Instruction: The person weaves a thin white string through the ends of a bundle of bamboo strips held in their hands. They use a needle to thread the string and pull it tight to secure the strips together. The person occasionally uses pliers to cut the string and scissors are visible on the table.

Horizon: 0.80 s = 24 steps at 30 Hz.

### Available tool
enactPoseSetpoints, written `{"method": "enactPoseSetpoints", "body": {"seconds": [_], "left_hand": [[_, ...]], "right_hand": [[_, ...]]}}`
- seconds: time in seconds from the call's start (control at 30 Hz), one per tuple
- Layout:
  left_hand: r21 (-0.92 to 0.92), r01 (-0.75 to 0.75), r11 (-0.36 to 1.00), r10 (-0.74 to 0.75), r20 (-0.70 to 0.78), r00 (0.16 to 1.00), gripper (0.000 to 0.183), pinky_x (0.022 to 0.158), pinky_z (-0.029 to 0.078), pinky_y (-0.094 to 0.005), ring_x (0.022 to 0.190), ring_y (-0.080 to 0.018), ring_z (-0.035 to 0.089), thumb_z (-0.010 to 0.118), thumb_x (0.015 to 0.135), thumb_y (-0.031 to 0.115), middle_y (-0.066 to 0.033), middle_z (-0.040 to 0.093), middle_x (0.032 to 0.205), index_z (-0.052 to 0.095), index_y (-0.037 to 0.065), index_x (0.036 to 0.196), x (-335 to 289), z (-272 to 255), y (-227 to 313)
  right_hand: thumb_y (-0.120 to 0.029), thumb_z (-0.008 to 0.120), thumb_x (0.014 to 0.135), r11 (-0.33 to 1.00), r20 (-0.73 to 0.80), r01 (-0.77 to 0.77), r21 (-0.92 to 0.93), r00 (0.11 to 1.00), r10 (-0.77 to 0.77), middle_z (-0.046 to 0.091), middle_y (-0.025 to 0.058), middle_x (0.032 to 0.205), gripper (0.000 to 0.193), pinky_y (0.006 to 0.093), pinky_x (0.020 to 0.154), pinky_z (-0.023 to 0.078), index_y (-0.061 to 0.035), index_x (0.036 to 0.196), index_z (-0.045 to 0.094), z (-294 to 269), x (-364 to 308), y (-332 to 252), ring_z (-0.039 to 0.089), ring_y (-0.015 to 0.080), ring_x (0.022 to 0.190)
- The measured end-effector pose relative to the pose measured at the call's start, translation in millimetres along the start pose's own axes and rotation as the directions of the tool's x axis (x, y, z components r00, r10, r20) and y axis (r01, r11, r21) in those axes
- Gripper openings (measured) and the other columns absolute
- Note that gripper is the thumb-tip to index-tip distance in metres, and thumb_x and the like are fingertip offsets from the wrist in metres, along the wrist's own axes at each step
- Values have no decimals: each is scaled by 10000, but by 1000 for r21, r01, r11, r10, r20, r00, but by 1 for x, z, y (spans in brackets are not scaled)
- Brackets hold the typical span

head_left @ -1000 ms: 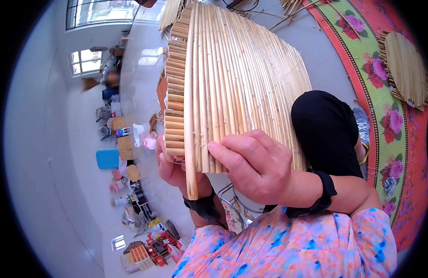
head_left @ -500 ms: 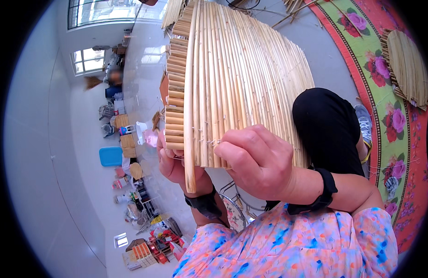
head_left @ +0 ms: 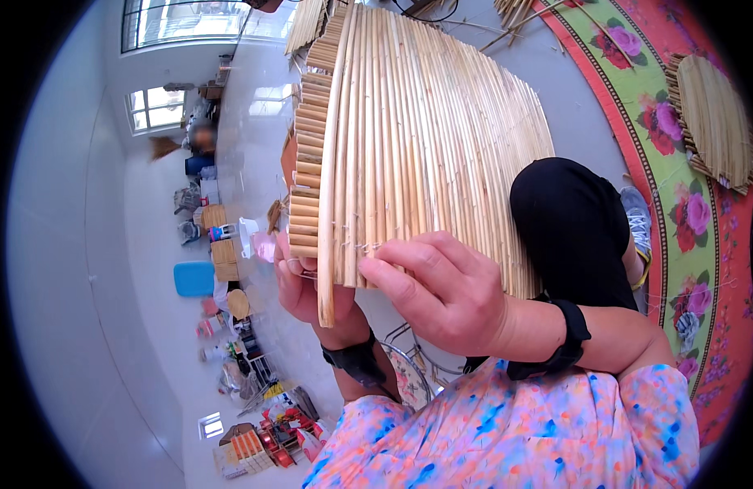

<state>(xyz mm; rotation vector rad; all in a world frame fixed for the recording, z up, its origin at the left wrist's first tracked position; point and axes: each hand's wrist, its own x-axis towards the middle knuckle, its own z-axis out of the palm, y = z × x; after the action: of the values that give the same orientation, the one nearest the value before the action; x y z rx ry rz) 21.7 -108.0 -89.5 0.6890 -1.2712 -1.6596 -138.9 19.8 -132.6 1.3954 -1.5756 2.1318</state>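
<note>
A large panel of pale reed stalks (head_left: 425, 138) stands before me, its stalks side by side, with a row of cut reed ends along the left edge. One longer, thicker stalk (head_left: 331, 204) runs down beside that row. Small white thread stitches (head_left: 365, 247) cross the lower stalks. My right hand (head_left: 446, 293) is closed, thumb and forefinger pinched together against the panel's face by the stitches; what they hold is too small to make out. My left hand (head_left: 296, 287) is closed at the lower left edge, partly behind the panel, with a thin thread-like line at its fingers.
My bent knee in black (head_left: 560, 220) touches the panel's right side. A flowered mat (head_left: 678, 204) lies on the right, bearing another reed panel (head_left: 715, 122). Loose stalks (head_left: 515, 24) lie at the back. Boxes and a blue board (head_left: 194, 279) line the left wall.
My right hand has shifted slightly left and down along the stitches, its fingers less tightly curled. The panel has tilted a little, its lower left end moving slightly left and up.
</note>
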Motion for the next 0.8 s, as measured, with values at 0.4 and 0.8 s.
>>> {"method": "enactPoseSetpoints", "body": {"seconds": [0.4,0.8], "left_hand": [[229,-152,961,122,143,982,248,794,474,-335,790,-148,543,493,952,300,-10,511,803,446,124,784,6,45,-2],[-212,198,957,-97,410,907,194,549,441,-173,573,-59,471,471,959,227,-13,495,752,474,56,866,24,52,-18]], "right_hand": [[-101,654,685,998,110,-16,62,994,9,600,94,963,425,325,657,523,-31,1102,616,-10,8,6,611,236,783],[-35,591,741,985,69,-85,-148,993,96,569,163,1031,456,378,765,519,31,1192,571,-8,14,-14,598,324,885]]}}
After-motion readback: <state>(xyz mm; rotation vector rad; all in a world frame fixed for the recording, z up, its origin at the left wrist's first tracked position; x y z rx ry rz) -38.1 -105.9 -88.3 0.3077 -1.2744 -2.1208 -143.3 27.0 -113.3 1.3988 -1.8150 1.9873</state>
